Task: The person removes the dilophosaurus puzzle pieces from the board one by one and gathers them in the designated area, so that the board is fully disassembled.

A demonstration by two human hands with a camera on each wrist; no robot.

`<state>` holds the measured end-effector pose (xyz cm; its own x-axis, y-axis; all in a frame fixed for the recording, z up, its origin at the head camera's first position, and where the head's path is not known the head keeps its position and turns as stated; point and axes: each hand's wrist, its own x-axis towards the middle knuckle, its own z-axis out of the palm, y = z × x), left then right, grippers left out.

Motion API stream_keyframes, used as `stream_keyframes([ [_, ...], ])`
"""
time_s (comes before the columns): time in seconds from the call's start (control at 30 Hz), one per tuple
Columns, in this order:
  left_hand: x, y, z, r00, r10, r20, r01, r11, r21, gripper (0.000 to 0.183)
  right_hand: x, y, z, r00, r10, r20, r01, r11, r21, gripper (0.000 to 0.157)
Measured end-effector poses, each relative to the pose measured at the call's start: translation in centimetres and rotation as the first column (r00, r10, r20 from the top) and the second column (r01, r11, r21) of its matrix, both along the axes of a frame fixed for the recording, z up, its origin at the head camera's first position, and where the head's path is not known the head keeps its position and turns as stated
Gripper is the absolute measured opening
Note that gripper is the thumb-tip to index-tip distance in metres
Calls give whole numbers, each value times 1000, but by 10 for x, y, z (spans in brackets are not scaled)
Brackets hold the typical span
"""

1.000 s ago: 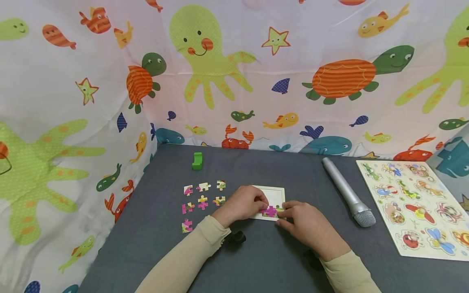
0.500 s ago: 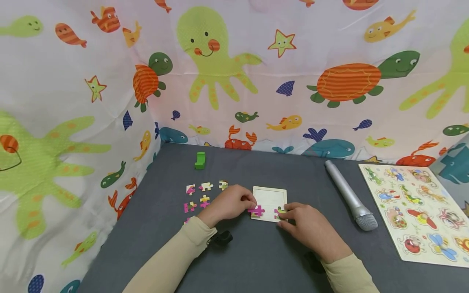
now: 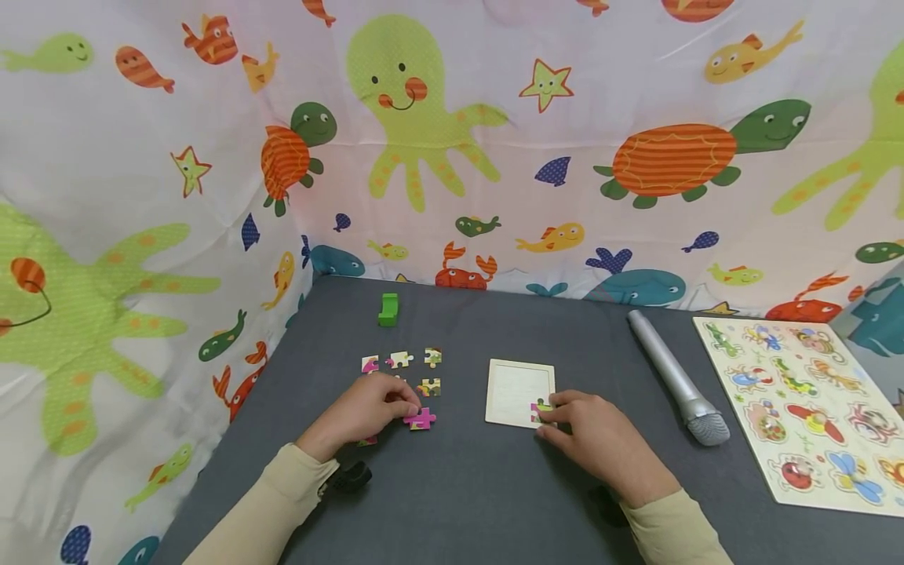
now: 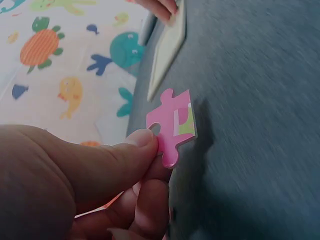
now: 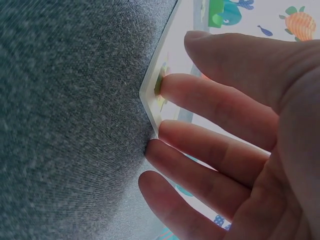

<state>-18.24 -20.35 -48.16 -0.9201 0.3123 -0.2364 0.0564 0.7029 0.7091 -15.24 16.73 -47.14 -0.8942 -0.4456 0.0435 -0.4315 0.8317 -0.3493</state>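
My left hand [image 3: 362,412] pinches a pink jigsaw piece [image 3: 421,419] between thumb and fingers, left of the wooden puzzle tray. The left wrist view shows this pink jigsaw piece [image 4: 171,120] raised above the cloth, with a green and white patch on one side. A small square puzzle tray [image 3: 519,382] lies flat in front of me. One pink and green jigsaw piece [image 3: 540,412] sits in its near right corner, partly covered by fingertips. My right hand [image 3: 596,439] rests at that corner, its fingers extended against the piece and the tray's edge.
Several loose jigsaw pieces [image 3: 432,357] lie left of the tray, some hidden behind the left hand. A green block [image 3: 388,310] stands farther back. To the right are a silver microphone [image 3: 671,369] and an insect picture board [image 3: 791,392]. A printed curtain [image 3: 551,180] borders the dark table.
My left hand has lifted the pink jigsaw piece out of the tray and carried it left towards the loose pieces. My right hand keeps its place at the tray's corner.
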Motion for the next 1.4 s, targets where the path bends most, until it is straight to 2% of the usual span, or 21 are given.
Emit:
stream_keyframes([
  [0.13, 5, -13, -3, 1000, 12, 0, -12, 999, -36, 7, 1, 0, 1, 1000, -11, 12, 11, 1000, -9, 25],
  [0.33, 7, -22, -2, 999, 34, 1, -33, 997, -66, 8, 2, -1, 2, 1000, -12, 21, 12, 1000, -15, 25],
  [0.97, 10, -24, 1, 998, 56, -38, -60, 993, -101, 7, -1, 0, -2, 1000, -1, -3, 1, 1000, -10, 25],
  [1.2, 7, -11, 7, 995, 78, -60, -83, 992, -100, 6, 0, 2, -2, 1000, -5, -1, 5, 1000, -19, 25],
  [1.4, -1, 23, 14, 994, 8, -107, -13, 999, -44, 7, -1, 3, -2, 1000, -4, 7, 4, 1000, -22, 26],
])
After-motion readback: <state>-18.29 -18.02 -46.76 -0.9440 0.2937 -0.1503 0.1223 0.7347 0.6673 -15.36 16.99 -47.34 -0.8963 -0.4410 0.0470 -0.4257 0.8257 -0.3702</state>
